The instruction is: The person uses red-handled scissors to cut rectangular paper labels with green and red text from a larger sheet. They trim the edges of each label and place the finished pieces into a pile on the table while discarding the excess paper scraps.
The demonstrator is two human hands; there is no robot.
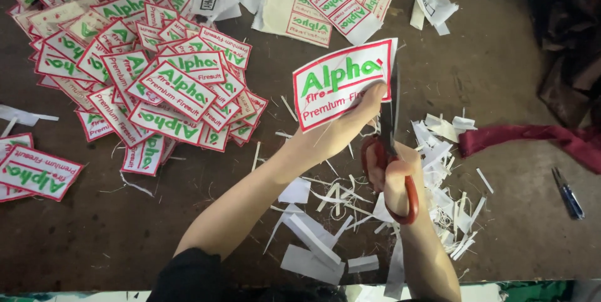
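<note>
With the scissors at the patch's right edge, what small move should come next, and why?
Probably close the scissors along the right edge of the patch: the left hand holds it up, the blades lie on that edge, and the right hand grips the red handles.

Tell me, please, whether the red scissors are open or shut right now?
Nearly shut, as far as I can tell: the scissors in the right hand show one narrow dark blade line along the right edge of the patch, with no gap visible.
</note>
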